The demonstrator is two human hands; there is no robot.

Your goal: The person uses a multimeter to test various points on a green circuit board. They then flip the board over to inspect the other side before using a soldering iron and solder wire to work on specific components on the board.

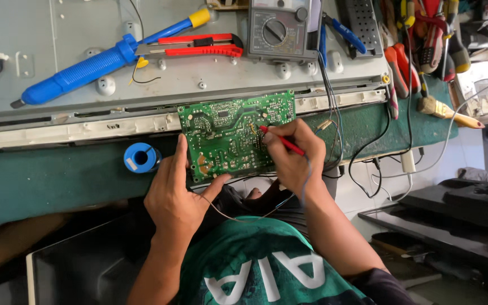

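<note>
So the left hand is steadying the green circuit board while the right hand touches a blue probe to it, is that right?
Not quite. In the head view the probe in the right hand is red, not blue. The left hand does steady the green circuit board.

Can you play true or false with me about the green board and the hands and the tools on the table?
1. The left hand holds the edge of the green board. True.
2. The right hand holds a yellow pencil. False: it holds a thin red probe with its tip on the board.
3. A blue reel lies left of the board. True.
4. The red knife lies on the green board. False: it lies farther back on the grey panel, beside the big blue tool.
5. The meter with a round dial sits behind the board. True.
</note>
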